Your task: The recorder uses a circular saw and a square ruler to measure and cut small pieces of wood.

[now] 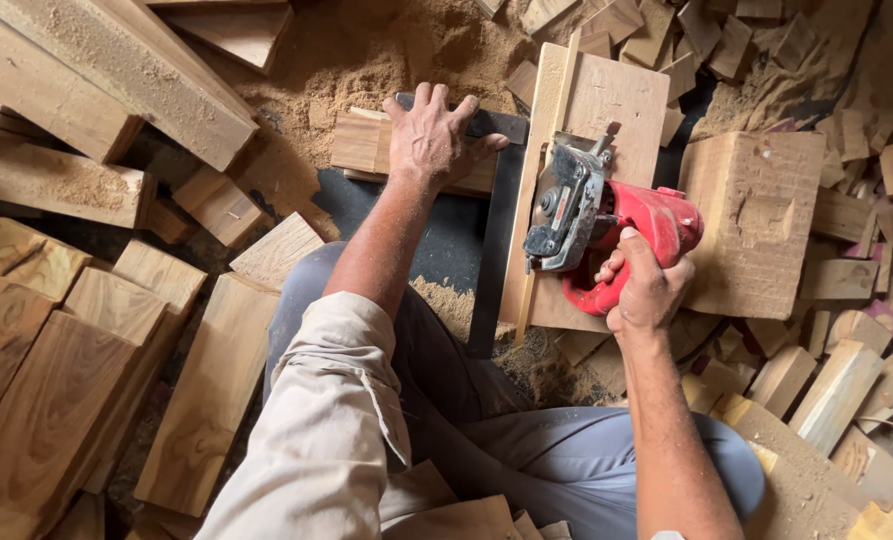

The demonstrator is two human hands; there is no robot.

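My right hand grips the red saw on the board; my left hand presses flat on a wood block.

Soft, warm, even daylight; sharp focus throughout. Shadows are faint and short, darkest in gaps between pieces. No glare; slight wide-angle stretching at edges.

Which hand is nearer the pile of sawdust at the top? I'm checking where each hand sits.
Left. The left hand presses a small wood block just below the sawdust pile. The right hand grips the red power saw, lower and further right.
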